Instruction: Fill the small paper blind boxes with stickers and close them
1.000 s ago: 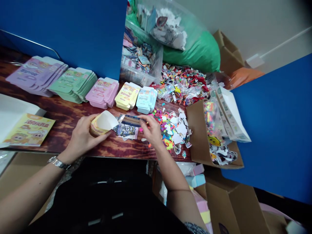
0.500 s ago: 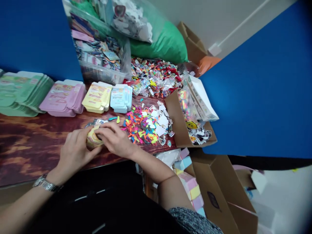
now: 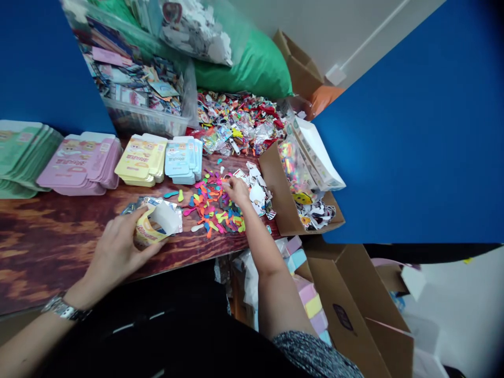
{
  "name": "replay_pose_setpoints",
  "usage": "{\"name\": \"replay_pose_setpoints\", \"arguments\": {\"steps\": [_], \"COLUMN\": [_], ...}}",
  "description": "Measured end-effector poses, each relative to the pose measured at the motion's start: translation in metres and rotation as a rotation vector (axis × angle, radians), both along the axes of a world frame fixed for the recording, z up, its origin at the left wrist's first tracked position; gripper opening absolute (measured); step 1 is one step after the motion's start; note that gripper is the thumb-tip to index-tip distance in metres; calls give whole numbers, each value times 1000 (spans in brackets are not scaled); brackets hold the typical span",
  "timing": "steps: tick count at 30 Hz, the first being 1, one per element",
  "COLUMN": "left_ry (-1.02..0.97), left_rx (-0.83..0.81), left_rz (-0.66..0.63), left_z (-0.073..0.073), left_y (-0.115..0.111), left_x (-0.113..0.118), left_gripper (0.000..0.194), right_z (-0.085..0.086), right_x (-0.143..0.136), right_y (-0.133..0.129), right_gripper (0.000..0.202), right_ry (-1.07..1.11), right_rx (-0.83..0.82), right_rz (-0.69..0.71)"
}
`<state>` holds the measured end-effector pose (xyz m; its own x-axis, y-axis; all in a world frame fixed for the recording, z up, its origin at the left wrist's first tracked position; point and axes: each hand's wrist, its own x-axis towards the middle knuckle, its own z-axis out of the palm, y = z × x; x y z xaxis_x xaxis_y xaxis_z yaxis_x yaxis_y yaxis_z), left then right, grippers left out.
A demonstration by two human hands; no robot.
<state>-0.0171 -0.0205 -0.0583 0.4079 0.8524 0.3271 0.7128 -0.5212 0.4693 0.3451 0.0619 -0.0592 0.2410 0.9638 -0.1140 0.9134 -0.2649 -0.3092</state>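
Note:
My left hand point(image 3: 122, 244) is wrapped round a small yellow printed paper box point(image 3: 147, 231), which stands open at the top with its white flap point(image 3: 165, 218) folded out. Behind the box lie some shiny packets or cards point(image 3: 136, 202), partly hidden. My right hand point(image 3: 238, 192) is over the far right part of a pile of small uninflated balloons point(image 3: 214, 202) in many colours. Its fingertips are pinched together; a pale bit shows at them, too small to name. White-backed sticker cutouts point(image 3: 258, 194) lie just right of that hand.
Flat box stacks in green point(image 3: 23, 157), purple point(image 3: 81, 163), yellow point(image 3: 142, 160) and blue point(image 3: 183, 160) line the back. Behind are a clear bin of cards point(image 3: 145, 118) and a heap of trinkets point(image 3: 240, 121). A cardboard box point(image 3: 275, 184) stands right; a larger one point(image 3: 354, 304) is below.
My right hand has left the yellow box and moved right to the balloon pile. The box now shows its open top and white flap. The view has shifted slightly.

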Motion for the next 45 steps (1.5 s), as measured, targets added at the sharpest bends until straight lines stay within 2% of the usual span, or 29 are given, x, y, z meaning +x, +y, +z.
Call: {"name": "replay_pose_setpoints", "arguments": {"steps": [4, 8, 12, 16, 19, 21, 23, 26, 28, 30, 33, 35, 38, 41, 43, 45], "left_ry": [-17, -28, -33, -22, -5, -2, 4, 19, 12, -13, -60, -81, -94, -98, -104, -116], "left_rx": [-4, -8, -41, -73, -104, -120, -127, -117, -104, -98, -115, -130, -141, -142, -132, -118], "left_rz": [-7, -41, -61, -52, -20, -10, -16, -19, -8, -5, -31, -39, -19, -26, -34, -29], "left_z": [0, -2, -6, -9, -8, -5, -3, -3, -6, -9, -11, -9, -7, -10, -14, -19], "left_y": [3, 5, 7, 10, 14, 16, 17, 17, 16, 16, 19, 21, 22, 21, 19, 17], "left_x": [3, 12, 20, 25, 32, 38, 45, 50, 50, 49, 47, 46, 42, 38, 37, 37], "left_gripper": [75, 71, 71, 73, 72, 71, 71, 70, 69, 71, 72, 72, 74, 73, 74, 74], "right_z": [9, 12, 12, 25, 41, 51, 59, 63, 61, 57, 54, 55, 53, 44, 33, 23], "right_x": [3, -4, -17, -20, -27, -40, -60, -91, -105, -113, -111, -100, -74, -50, -41, -38], "right_y": [1, 8, 10, -3, -20, -32, -42, -55, -62, -68, -68, -57, -16, 42, 80, 110], "right_gripper": [23, 35, 21, 12, 24, 29, 25, 12, 16, 20, 22, 23, 28, 35, 47, 59], "right_ry": [51, 62, 27, 63, 295, 521, 629, 494, 394, 357, 327, 353, 383, 152, -31, -143], "right_rx": [-23, -74, -84, -54, 10, 47, 48, 77, 130, 185, 233, 269, 306, 220, 143, 90], "right_rz": [99, 157, 169, 251, 312, 385, 497, 609, 618, 616, 694, 690, 447, 214, 139, 121]}}
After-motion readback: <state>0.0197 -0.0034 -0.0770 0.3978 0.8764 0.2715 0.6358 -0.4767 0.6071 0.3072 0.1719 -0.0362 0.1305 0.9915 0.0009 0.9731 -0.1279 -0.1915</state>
